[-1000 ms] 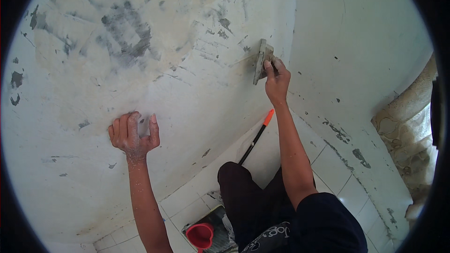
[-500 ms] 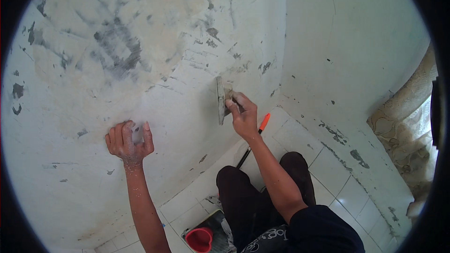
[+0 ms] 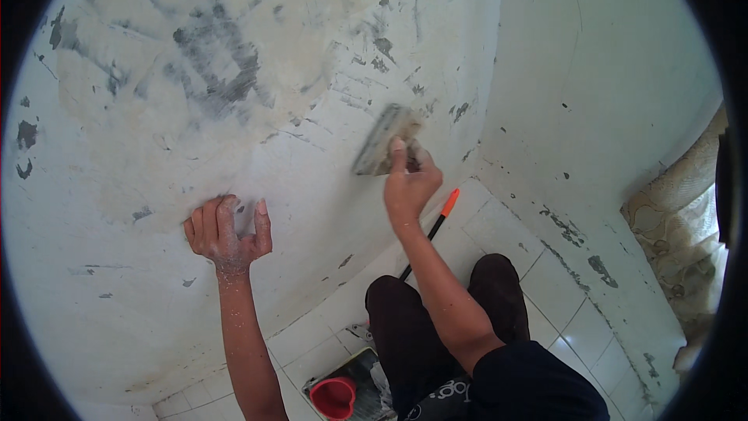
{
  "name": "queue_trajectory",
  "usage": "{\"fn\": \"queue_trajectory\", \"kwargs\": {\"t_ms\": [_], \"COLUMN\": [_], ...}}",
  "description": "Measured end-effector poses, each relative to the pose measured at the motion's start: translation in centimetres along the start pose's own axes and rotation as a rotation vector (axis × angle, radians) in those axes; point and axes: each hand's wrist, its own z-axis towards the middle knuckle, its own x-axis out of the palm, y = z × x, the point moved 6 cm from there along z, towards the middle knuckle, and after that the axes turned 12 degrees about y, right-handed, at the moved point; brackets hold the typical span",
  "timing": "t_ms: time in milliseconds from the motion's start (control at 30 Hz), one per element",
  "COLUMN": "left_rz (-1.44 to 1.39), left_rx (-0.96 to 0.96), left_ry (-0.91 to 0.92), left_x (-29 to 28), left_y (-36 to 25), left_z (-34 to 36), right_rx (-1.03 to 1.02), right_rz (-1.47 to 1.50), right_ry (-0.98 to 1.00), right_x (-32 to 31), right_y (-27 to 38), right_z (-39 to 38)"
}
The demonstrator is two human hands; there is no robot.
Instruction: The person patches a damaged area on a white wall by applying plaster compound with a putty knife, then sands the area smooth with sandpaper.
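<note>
My right hand [image 3: 413,179] grips a wide putty scraper [image 3: 386,140] smeared with dried filler. The scraper is tilted and slightly blurred, close to the patched wall [image 3: 312,187]; whether its edge touches cannot be made out. My left hand [image 3: 226,234] is dusted white and rests on the wall lower down, with its fingers bent and the thumb spread away from them. Nothing shows in its grasp. Above both hands, the wall carries beige filler [image 3: 140,125] and a dark grey scraped patch [image 3: 222,66].
A black pole with an orange tip [image 3: 450,203] leans beside my right forearm. By my knees, a red cup-like container [image 3: 333,398] stands on a dark tray [image 3: 366,366] on the tiled floor [image 3: 545,288]. A patterned curtain [image 3: 678,226] hangs at the right.
The scraper has turned from nearly edge-on to a slant showing its broad face, and my right wrist has rotated with it. My left hand stays on the wall. The view has shifted slightly.
</note>
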Motion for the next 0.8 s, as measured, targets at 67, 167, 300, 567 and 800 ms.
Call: {"fn": "queue_trajectory", "kwargs": {"t_ms": [67,167,300,567,800], "left_rz": [-0.008,-0.02,0.001,0.008,0.001], "left_rx": [-0.02,-0.016,-0.015,-0.015,-0.011], "left_ry": [0.025,0.016,0.039,0.025,0.001], "left_x": [0.6,0.9,-0.1,0.4,0.5], "left_y": [0.0,0.4,0.7,0.1,-0.4], "left_z": [-0.2,-0.6,-0.8,-0.4,0.0], "right_rx": [-0.109,0.082,0.092,0.151,-0.011], "right_rz": [0.049,0.404,0.509,0.21,0.121], "right_ry": [0.091,0.333,0.186,0.062,0.019], "right_x": [1.0,0.1,-4.1,-4.1,-1.9], "right_y": [2.8,0.9,-3.3,-7.5,-3.5], "right_z": [-0.6,-0.1,0.7,4.3,2.1]}}
